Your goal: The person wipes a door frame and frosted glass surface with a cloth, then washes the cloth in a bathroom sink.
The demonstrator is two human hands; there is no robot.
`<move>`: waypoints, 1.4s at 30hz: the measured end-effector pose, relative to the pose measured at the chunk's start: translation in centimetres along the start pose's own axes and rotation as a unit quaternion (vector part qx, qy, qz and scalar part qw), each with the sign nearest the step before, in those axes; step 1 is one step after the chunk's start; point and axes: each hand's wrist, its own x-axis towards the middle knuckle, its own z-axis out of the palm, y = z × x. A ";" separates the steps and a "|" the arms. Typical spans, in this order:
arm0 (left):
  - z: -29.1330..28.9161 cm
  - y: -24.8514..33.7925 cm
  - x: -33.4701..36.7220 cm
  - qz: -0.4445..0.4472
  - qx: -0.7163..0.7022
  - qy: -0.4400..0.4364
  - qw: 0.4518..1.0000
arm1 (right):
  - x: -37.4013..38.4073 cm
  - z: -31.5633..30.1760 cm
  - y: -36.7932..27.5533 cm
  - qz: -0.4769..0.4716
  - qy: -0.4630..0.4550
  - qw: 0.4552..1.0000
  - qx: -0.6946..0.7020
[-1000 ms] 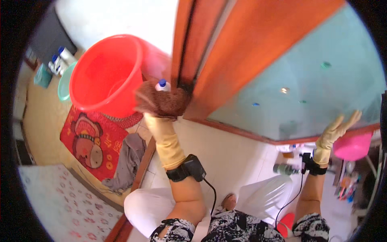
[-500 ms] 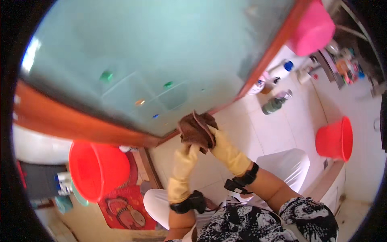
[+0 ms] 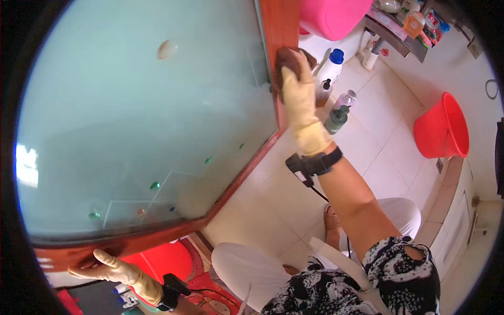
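Observation:
A frosted glass door [image 3: 157, 110] with a reddish-brown wooden frame [image 3: 247, 157] fills the left and middle. Both my hands wear pale yellow rubber gloves. With my right hand [image 3: 299, 94] I hold a brown cloth [image 3: 283, 56] against the door's right-hand frame, near the top of the view; my fingers are closed over it. At the lower left, my left hand [image 3: 113, 273] rests at the frame's edge with the thumb apart and the fingers stretched out, holding no loose thing. Small coloured gems and faint pale lines decorate the glass.
Right of the cloth, a white bottle with a blue cap [image 3: 331, 65] and a green pump bottle [image 3: 336, 119] stand on the tiles. A red bucket [image 3: 438, 128] stands farther right. A pink tub [image 3: 336, 18] is at the top. Another red container [image 3: 165, 260] sits behind the door's lower edge.
My hands have parted: the right carried the brown cloth up to the door frame, while the left let go of it and moved to the frame's lower-left edge. The door's position in view has shifted.

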 end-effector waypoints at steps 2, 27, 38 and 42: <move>0.5 -0.2 -0.1 0.014 0.036 0.001 0.999 | -1.8 1.5 1.8 -0.124 0.024 0.985 -0.114; -1.8 11.2 4.5 0.105 0.107 0.038 0.988 | -31.5 4.5 4.6 0.369 -0.036 0.924 -0.090; -1.1 10.6 4.6 0.165 0.079 0.077 0.980 | -32.7 4.2 2.7 0.650 -0.105 0.742 0.124; -1.2 9.6 4.4 0.178 0.087 0.061 0.978 | -28.7 2.1 6.5 0.571 -0.101 0.814 -0.025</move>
